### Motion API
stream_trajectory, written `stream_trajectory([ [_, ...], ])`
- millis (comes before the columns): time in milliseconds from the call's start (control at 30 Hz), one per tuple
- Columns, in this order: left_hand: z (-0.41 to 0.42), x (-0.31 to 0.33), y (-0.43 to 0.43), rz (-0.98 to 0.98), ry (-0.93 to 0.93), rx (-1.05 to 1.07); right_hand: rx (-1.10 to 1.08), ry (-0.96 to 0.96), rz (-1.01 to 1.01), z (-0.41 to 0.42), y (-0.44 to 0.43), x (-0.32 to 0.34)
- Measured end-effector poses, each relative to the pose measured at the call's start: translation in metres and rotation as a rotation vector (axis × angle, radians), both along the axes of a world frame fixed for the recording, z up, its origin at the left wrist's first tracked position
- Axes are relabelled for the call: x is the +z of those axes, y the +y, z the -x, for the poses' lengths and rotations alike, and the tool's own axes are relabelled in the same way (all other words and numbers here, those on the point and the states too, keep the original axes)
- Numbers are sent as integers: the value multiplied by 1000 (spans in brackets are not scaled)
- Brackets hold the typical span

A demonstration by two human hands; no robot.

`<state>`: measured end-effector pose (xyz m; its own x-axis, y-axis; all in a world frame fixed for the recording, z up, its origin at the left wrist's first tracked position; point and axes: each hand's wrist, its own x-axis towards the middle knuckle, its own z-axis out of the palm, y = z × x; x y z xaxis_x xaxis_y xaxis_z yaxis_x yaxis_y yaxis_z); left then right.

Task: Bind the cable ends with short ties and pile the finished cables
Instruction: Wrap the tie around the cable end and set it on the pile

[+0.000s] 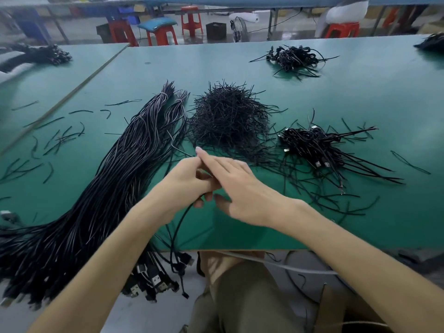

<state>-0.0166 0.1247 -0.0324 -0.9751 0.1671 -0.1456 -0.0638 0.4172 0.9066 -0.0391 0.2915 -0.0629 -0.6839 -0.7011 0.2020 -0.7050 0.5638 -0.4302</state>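
Over the near middle of the green table [360, 97] my left hand [185, 181] grips a black cable [179, 227] that trails down over the front edge. A thin end of it sticks out past the fingertips. My right hand [242, 188] lies over the left one with its fingers stretched out straight and nothing in its grasp. A big bundle of long black cables [113, 179] lies to the left, its plugs hanging off the edge. Behind the hands sits a heap of short black ties [228, 121]. To the right lies a pile of bound cables [319, 147].
A second small pile of cables [294, 58] lies far back right, and another [40, 55] on the neighbouring table at the far left. Loose ties [60, 138] are scattered across the left side. Red stools [161, 34] stand beyond the table.
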Motion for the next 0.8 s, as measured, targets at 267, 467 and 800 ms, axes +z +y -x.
stream_trajectory([
  [267,-6,-2,-28,-80,-265,-64,16,252,-66,-3,13,0],
  [467,0,0,-80,-476,-287,-221,-260,80,539,-5,27,1],
  [800,5,-13,-98,-1205,-115,-14,-607,-26,928,1,59,-1],
])
